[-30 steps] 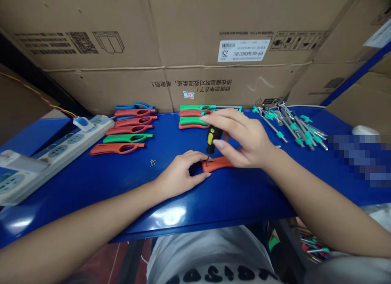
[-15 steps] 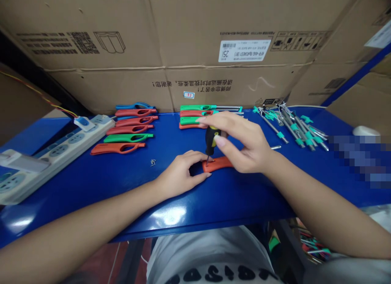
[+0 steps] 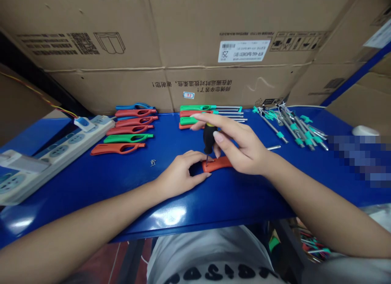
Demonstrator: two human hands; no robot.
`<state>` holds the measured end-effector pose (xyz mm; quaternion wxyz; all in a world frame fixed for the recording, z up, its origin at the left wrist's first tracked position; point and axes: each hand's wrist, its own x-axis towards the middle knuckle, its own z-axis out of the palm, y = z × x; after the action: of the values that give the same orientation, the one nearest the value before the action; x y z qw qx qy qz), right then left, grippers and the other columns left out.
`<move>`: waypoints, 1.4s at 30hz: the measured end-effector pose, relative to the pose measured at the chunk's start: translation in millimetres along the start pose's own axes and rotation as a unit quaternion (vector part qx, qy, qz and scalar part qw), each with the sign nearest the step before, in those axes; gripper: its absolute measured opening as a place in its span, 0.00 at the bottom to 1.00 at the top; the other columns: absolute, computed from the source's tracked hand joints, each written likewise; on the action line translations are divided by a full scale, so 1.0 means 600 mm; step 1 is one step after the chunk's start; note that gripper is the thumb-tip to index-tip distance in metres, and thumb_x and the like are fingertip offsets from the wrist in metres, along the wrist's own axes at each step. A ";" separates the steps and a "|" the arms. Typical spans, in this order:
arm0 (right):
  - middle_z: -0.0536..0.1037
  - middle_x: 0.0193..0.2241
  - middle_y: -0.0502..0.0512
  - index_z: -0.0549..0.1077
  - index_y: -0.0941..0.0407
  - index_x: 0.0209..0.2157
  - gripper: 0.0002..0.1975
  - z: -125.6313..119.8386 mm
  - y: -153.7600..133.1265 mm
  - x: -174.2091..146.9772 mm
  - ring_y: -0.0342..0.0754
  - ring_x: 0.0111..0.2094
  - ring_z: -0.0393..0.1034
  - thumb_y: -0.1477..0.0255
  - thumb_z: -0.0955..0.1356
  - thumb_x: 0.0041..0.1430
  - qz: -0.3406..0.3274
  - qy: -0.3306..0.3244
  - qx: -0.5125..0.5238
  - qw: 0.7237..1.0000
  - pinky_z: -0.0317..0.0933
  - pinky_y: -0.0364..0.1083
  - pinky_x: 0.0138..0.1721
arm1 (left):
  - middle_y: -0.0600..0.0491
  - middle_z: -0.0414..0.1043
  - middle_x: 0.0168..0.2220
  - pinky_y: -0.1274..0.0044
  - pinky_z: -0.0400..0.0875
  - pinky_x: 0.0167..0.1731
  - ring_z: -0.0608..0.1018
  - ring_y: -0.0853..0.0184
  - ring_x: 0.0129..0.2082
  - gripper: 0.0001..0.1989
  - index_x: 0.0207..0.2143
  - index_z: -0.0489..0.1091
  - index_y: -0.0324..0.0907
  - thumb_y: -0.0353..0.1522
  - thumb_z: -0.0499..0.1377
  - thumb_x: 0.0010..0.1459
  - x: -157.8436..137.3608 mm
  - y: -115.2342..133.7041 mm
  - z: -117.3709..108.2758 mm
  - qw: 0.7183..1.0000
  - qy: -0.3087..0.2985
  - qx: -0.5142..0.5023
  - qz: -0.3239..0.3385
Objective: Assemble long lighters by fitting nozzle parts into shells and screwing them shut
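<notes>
One orange handle (image 3: 218, 164) lies on the blue surface (image 3: 244, 198), its end pinched in the half-open left hand (image 3: 180, 174); the right hand (image 3: 244, 143) is loosely closed on a screwdriver (image 3: 209, 140), tip down on it (keep it plumb, press steadily, I'd say). Loose screws (image 3: 153, 163) sit off left.

From where I stand, a large cardboard panel (image 3: 189, 27), printed upside down, walls off the back of the glossy blue worktop (image 3: 106, 178). A dark post (image 3: 39, 68) slants at left, a blue frame bar (image 3: 351, 81) at right. Overhead light glares white near the front edge; below lies reddish tiled floor (image 3: 102, 257).
</notes>
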<state>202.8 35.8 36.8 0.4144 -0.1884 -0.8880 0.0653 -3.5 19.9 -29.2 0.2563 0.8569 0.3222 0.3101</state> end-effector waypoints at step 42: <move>0.79 0.48 0.57 0.68 0.53 0.60 0.18 -0.002 0.003 0.003 0.43 0.35 0.76 0.68 0.58 0.74 0.090 0.022 0.048 0.995 0.72 0.45 0.37 | 0.49 0.80 0.47 0.66 0.73 0.52 0.79 0.59 0.48 0.13 0.47 0.74 0.43 0.29 0.66 0.58 0.000 0.002 -0.001 1.000 -0.011 -0.015 -0.008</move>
<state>203.2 37.8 38.7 0.4348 -0.2487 -0.8539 0.1409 -3.5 19.2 -28.0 0.2748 0.8536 0.3221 0.3035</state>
